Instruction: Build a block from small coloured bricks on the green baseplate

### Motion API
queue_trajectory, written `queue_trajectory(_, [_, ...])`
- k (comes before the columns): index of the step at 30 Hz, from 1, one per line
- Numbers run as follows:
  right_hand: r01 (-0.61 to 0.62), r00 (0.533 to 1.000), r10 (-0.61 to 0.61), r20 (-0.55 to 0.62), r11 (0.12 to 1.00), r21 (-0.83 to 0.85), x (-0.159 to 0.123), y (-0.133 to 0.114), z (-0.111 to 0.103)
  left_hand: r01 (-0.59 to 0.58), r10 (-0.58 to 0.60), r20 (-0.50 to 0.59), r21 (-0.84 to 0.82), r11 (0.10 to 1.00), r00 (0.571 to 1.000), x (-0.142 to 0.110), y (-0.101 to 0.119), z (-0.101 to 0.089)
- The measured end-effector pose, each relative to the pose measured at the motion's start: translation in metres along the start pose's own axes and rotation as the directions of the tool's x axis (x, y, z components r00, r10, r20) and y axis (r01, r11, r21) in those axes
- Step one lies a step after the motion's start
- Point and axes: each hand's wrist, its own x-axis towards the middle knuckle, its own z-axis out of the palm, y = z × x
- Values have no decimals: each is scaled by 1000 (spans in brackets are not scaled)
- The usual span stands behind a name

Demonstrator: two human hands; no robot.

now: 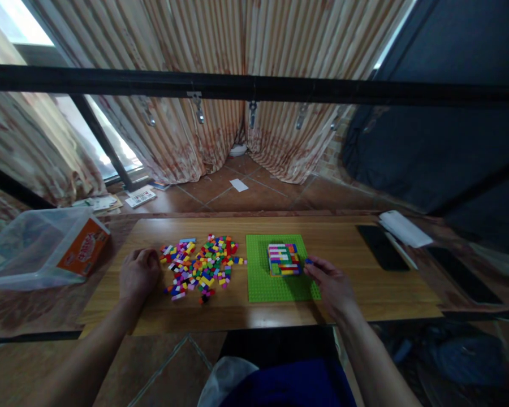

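Note:
Between the fingertips of my right hand (pixel 328 282) is a small blue toy brick (pixel 308 262), just right of a block built of many-coloured bricks (pixel 283 260). That built block stands on a green studded baseplate (pixel 258 288). My left hand (pixel 139 274) rests on the table at the left edge of a loose pile of coloured bricks (pixel 203 265). Its fingers are curled inward, and whatever they may hold is hidden.
The wooden table (pixel 237 316) carries a dark phone-like slab (pixel 382 247) at right, with a white object (pixel 405 229) beyond it. A clear plastic box (pixel 38 243) with an orange label stands left. A dark bar (pixel 254 87) crosses in front of curtains.

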Motion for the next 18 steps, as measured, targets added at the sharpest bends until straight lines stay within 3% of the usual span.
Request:
queue_trajectory(7, [106,994,-100,37,959,-264,13,0,7,12,-12,5,-1,1000,1000,-1,3,-2])
queue_trajectory(11, [246,969,-205,141,879,-409,21,2,8,3,-3,2,-3,1000,1000,-1,4,-3])
queue_trajectory(18, [314,947,-235,221,824,-471,37,7,16,18,-17,14,-2,1000,1000,-1,3,-1])
